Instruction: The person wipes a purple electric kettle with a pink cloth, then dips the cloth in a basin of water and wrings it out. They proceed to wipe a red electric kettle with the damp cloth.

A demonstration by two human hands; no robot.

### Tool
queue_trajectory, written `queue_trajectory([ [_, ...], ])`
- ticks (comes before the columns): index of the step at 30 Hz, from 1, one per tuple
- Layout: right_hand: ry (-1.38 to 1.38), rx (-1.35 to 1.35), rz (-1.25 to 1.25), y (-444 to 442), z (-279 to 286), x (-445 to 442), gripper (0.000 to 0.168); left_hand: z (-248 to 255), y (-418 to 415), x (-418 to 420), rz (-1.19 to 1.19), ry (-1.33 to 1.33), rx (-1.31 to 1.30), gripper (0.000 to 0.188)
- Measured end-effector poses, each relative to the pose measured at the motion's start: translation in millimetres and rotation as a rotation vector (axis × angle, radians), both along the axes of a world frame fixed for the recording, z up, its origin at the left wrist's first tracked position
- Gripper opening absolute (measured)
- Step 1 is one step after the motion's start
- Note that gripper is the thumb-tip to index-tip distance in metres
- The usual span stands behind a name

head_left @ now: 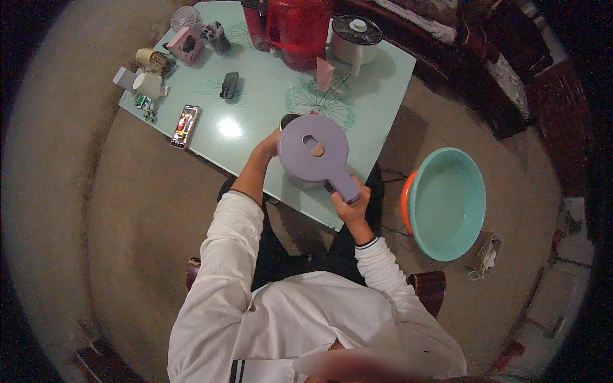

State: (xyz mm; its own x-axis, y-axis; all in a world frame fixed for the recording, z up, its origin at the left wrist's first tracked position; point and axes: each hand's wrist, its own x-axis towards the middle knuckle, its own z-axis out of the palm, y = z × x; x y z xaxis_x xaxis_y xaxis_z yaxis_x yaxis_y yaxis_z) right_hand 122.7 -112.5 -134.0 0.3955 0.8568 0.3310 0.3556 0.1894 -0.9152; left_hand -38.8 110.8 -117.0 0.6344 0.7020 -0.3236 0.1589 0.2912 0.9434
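A purple lidded kettle (312,165) with a rounded top and a side handle is over the near right part of the glass-topped table (210,146). My right hand (353,206) is wrapped around its handle. At the kettle's left side is my left hand (274,142), its fingers mostly hidden behind the kettle. Just above that hand shows a dark opening with a pale rim (289,119); whether it belongs to a cup or to the kettle, I cannot tell.
A red appliance (299,36) and a lidded pot (355,45) stand at the back. A pink tube (324,75), a black object (230,85) and a lit phone (185,126) are on the table. Small items, including a paper cup (147,85), crowd its left end. Right of it is a green basin (448,206).
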Motion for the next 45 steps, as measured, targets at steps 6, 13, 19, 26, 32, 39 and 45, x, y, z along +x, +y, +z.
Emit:
queue_trajectory([
  [6, -0.069, 0.016, 0.065, 7.2, 18.3, 13.3, 0.029, 8.0, -20.1, -21.3, 0.232, -0.136, -0.155, 0.033],
  [13, -0.040, 0.023, 0.013, 8.1, 19.3, 8.7, 0.028, 44.3, 24.7, 1.8, 0.106, -0.232, -0.378, 0.036],
  [19, -0.025, 0.053, 0.005, 9.4, 13.6, 7.4, 0.027, -4.2, 36.0, 17.4, -0.282, -0.055, -0.079, 0.036],
  [26, -0.153, 0.044, -0.051, 9.0, 4.4, 5.9, 0.028, -22.2, 11.0, -10.8, -0.114, -0.059, -0.022, 0.038],
  [32, -0.126, 0.063, -0.042, 4.2, 5.1, 8.7, 0.031, 27.6, 23.7, -8.7, -0.068, -0.077, -0.263, 0.035],
  [39, -0.097, 0.053, -0.071, 7.4, -5.2, 5.8, 0.029, -30.1, 28.5, -7.8, -0.173, -0.192, -0.084, 0.030],
  [45, -0.005, -0.009, -0.018, 6.8, 12.3, -1.1, 0.029, -40.8, -53.9, -26.6, 0.470, -0.113, -0.226, 0.047],
])
